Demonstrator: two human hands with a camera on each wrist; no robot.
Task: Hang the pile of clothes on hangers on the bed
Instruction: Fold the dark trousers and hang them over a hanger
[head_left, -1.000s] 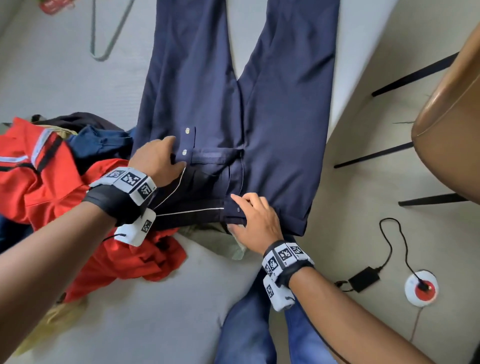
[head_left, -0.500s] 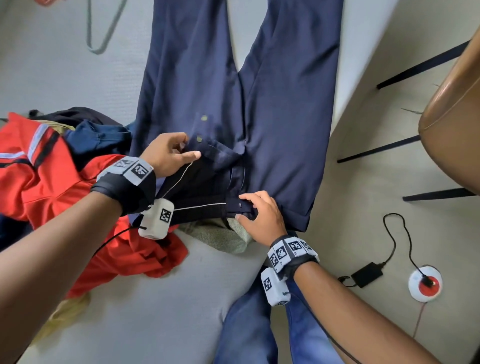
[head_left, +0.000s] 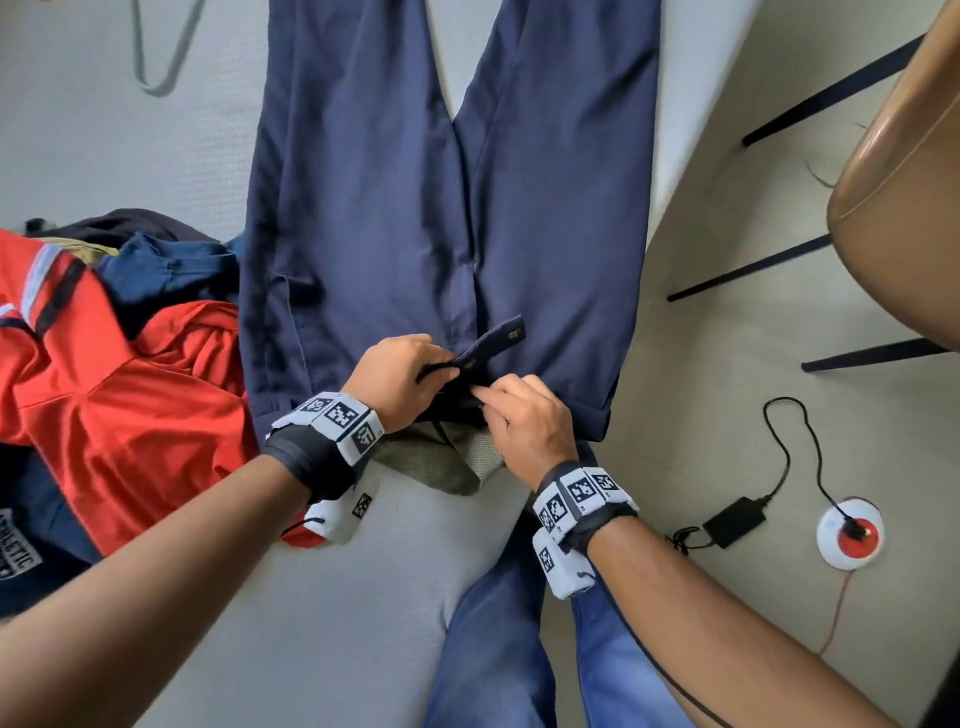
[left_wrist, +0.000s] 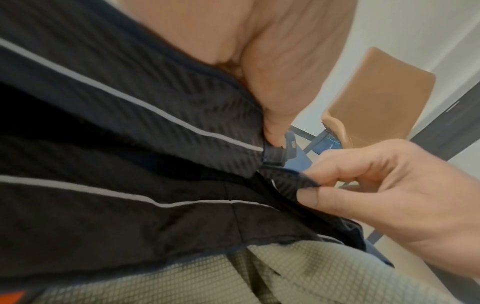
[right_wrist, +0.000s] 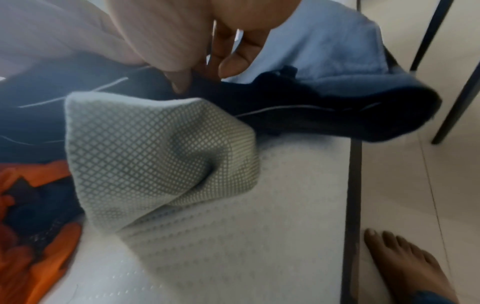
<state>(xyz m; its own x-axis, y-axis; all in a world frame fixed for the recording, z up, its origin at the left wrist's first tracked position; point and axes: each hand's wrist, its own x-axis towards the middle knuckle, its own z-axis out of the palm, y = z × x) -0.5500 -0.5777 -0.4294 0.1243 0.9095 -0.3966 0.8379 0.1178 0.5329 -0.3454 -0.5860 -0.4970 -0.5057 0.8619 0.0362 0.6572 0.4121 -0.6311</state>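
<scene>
Navy trousers (head_left: 395, 208) lie flat on the grey bed (head_left: 311, 597), legs pointing away, waistband at the near edge. My left hand (head_left: 397, 379) pinches the waistband's button tab (head_left: 493, 345) and holds it across the fly. My right hand (head_left: 524, 415) pinches the other side of the waistband (left_wrist: 293, 181) just below it. The dark striped lining (left_wrist: 130, 144) of the waist shows in the left wrist view. An olive mesh garment (right_wrist: 161, 148) lies under the waistband. A grey hanger (head_left: 161, 57) lies at the far left of the bed.
A pile of clothes with an orange shirt (head_left: 130, 395) and dark garments lies left of the trousers. A brown chair (head_left: 893, 182) stands on the floor at right. A black adapter (head_left: 735, 522) and its cable lie near a round floor socket (head_left: 849, 535). My bare foot (right_wrist: 405, 265) stands beside the bed.
My left hand has pulled the button tab rightward across the fly, closing the open waist. My right hand has shifted up to meet it at the waistband's middle.
</scene>
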